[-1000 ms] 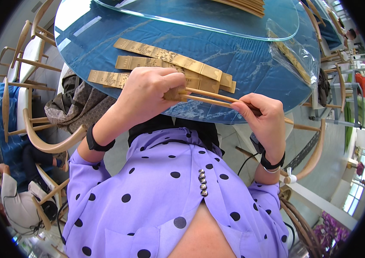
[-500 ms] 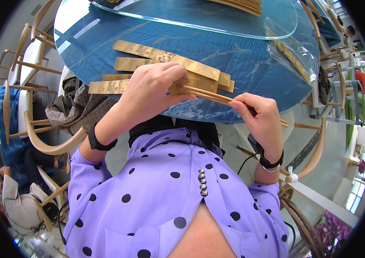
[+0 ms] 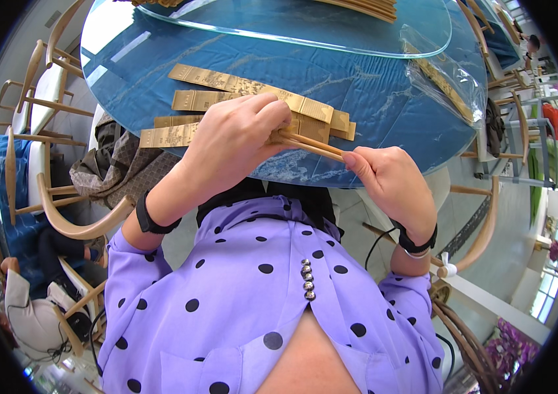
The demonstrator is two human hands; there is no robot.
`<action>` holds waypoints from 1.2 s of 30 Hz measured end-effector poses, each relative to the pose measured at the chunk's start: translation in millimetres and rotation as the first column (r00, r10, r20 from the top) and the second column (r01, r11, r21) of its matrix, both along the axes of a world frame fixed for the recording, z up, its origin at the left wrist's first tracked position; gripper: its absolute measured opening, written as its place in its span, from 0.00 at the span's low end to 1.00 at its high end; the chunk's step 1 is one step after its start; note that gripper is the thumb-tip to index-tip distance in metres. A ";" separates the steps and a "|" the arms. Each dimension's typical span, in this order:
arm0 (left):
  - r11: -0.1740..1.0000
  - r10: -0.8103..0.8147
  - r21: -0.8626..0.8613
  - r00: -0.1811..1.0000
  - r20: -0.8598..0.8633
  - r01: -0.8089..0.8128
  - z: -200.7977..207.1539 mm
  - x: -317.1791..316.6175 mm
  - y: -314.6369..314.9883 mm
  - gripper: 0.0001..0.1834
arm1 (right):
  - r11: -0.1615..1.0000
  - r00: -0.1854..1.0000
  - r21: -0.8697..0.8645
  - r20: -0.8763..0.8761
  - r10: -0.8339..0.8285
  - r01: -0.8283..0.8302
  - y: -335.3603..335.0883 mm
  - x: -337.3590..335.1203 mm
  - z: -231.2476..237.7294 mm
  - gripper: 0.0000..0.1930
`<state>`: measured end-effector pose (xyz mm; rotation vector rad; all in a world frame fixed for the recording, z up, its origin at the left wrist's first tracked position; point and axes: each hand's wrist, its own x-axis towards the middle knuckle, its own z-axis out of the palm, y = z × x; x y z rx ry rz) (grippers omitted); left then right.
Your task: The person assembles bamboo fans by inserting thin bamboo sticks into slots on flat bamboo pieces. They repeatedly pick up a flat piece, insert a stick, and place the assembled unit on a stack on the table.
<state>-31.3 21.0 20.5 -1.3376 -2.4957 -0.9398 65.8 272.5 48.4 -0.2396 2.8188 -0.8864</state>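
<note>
Sliding the chopsticks (image 3: 317, 146) deeper between my hands

A second ago the two sticks stood apart where they entered my left fingers (image 3: 276, 115), and long tails stuck out behind my right fingers (image 3: 360, 165). Now they lie close together, the stretch between my hands is shorter, and no tails show behind the right. I take that to mean more of their length is inside the gold sleeve (image 3: 278, 137).

My left fingers are closed around that sleeve, which they mostly hide. My right fingers pinch both sticks from the other end, so the pair spans the gap, slanting down to the right above the near edge of the worktop (image 3: 371, 98).

Just beyond and left of my left fingers, flat sleeves (image 3: 190, 79) lie fanned and overlapping. Farther out, beyond my right fingers, rests a clear bag (image 3: 471, 92) with something gold inside.
</note>
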 end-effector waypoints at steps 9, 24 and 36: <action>0.993 -0.115 0.049 0.967 0.229 0.106 14.4 -10.1 -7.3 0.13 | 1.000 0.968 -0.009 -0.250 -0.018 0.016 -1.4 -1.3 -18.3 0.23; 0.929 0.047 0.285 0.842 0.538 -0.234 7.7 -3.5 3.2 0.06 | 0.988 0.961 0.151 -0.277 0.006 0.038 -6.6 0.2 -17.3 0.25; 0.920 0.058 0.314 0.874 0.482 -0.234 7.7 1.5 2.8 0.04 | 0.972 0.970 0.235 -0.230 0.078 -0.022 -6.5 -9.0 -12.2 0.27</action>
